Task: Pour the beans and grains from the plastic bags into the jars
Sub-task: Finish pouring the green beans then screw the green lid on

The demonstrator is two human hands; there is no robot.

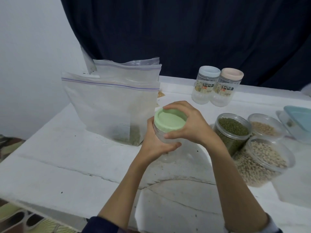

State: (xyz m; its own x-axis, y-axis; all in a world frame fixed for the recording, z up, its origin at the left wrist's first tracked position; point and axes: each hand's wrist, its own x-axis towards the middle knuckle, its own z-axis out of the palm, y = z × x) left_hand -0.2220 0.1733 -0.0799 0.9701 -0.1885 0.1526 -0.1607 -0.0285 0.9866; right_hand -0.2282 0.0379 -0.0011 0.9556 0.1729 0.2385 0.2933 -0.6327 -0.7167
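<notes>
An empty clear jar (165, 140) with a pale green lid (170, 120) is held above the white table (67, 165) at the middle. My left hand (154, 143) wraps round the jar's body from the left. My right hand (190, 125) grips the green lid from the right, fingers curled over its rim. Left of the jar stand clear zip bags (111, 108); the front one holds a few green beans at its bottom. A bit of yellow grain (160, 94) shows behind the bags.
Two empty lidded jars, one with a blue lid (204, 87) and one with a pink lid (226, 89), stand at the back. At the right are open jars of green beans (233, 132), pale grain (264, 128) and beige beans (262, 162), plus a clear box with a teal lid (297, 121). A dark curtain hangs behind.
</notes>
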